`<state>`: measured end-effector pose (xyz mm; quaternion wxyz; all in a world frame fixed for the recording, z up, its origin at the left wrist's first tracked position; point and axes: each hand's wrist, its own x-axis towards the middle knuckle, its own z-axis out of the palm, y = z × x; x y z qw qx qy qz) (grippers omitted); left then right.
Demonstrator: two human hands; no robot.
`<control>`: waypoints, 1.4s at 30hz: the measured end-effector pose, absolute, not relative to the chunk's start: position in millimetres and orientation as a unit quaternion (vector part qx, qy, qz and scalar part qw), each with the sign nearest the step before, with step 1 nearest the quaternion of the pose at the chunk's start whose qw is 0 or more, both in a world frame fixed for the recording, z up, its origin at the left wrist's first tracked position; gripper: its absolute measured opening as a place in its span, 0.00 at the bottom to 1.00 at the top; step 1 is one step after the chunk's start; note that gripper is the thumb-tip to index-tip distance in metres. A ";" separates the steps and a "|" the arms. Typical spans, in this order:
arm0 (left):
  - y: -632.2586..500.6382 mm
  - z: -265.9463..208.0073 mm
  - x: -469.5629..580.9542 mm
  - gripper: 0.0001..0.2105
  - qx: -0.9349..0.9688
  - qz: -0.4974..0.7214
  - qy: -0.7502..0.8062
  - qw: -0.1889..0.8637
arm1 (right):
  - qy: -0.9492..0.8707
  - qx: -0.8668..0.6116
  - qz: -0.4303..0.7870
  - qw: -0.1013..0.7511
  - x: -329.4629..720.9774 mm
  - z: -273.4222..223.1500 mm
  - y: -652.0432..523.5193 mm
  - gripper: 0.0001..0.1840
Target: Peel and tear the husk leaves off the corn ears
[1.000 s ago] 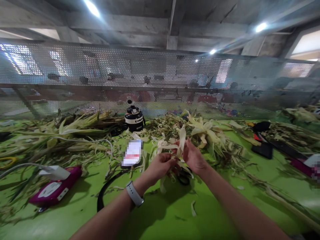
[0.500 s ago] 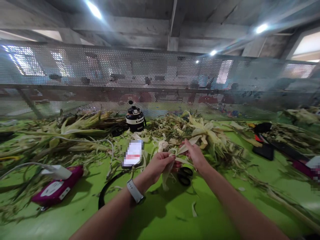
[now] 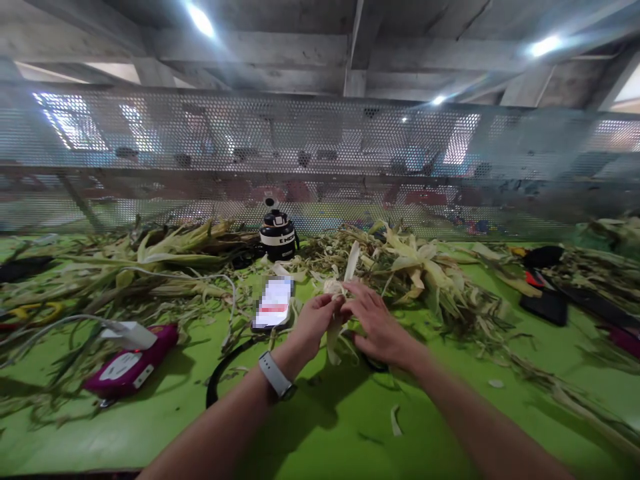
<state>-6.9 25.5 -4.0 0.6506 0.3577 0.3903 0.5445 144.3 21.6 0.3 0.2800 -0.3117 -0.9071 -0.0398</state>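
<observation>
My left hand (image 3: 311, 328), with a pale-strapped watch (image 3: 273, 372) on its wrist, pinches a piece of corn husk (image 3: 334, 341) whose pale strips hang below the fingers. Against the same piece lies my right hand (image 3: 380, 328), its fingers bent over the top near the left fingertips. One strip of husk (image 3: 352, 261) stands up above the right fingers. Just beyond the fingertips is a whitish knobbly clump (image 3: 332, 285); whether it is joined to the husk I cannot tell. Black scissors (image 3: 376, 365) lie under my right hand, mostly hidden.
A phone (image 3: 274, 303) lies left of my hands, near a black bottle (image 3: 279, 237). Heaps of husk (image 3: 185, 243) spread left, with more husk (image 3: 425, 263) at right. A purple power bank (image 3: 133, 363) with cable sits at left. A perforated metal screen (image 3: 320, 147) stands behind the table.
My right hand has moved left and come over the husk beside the left fingers, covering most of the scissors. A slanted husk strip now stands upright. The view has shifted slightly.
</observation>
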 end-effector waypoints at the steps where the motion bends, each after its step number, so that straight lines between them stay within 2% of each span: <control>1: 25.1 -3.1 -6.6 0.17 0.350 0.546 0.390 0.653 | -0.909 -0.310 -0.054 0.273 143.3 -2.5 22.0 0.17; 8: 20.0 -1.0 -5.2 0.15 0.334 0.528 0.372 0.687 | -0.901 -0.265 -0.138 0.314 137.0 -2.0 20.2 0.06; 12: 21.2 -4.2 -7.8 0.12 0.355 0.523 0.378 0.676 | -0.874 -0.251 -0.066 0.410 140.7 2.9 22.8 0.05; 16: 24.9 -5.5 -9.8 0.13 0.421 0.490 0.390 0.656 | -0.798 -0.317 0.002 0.512 149.9 3.5 31.8 0.04; 19: 27.2 -6.2 -10.2 0.11 0.511 0.478 0.410 0.585 | -0.804 -0.347 -0.041 0.481 156.3 5.3 35.6 0.06; 22: 25.6 -5.1 -10.6 0.09 0.638 0.445 0.446 0.442 | -0.815 -0.381 -0.086 0.429 159.1 8.0 34.5 0.07; 24: 21.9 -2.5 -10.5 0.08 0.692 0.426 0.458 0.361 | -0.816 -0.395 -0.057 0.418 159.4 8.3 33.2 0.07; 27: 16.8 0.6 -9.7 0.07 0.719 0.429 0.459 0.296 | -0.808 -0.425 0.026 0.406 158.9 5.7 33.3 0.07; 30: 16.5 -1.2 -9.6 0.07 0.720 0.446 0.456 0.273 | -0.778 -0.459 0.063 0.424 157.0 2.3 34.7 0.06; 34: 20.5 -5.0 -10.1 0.08 0.723 0.485 0.420 0.256 | -0.749 -0.472 0.050 0.462 153.1 1.1 33.7 0.06; 39: 21.5 -1.7 -10.2 0.06 0.718 0.512 0.434 0.186 | -0.745 -0.508 0.025 0.431 152.7 5.2 31.4 0.08; 42: 21.3 -2.8 -9.2 0.06 0.723 0.481 0.438 0.234 | -0.750 -0.510 0.055 0.417 153.8 7.1 32.7 0.09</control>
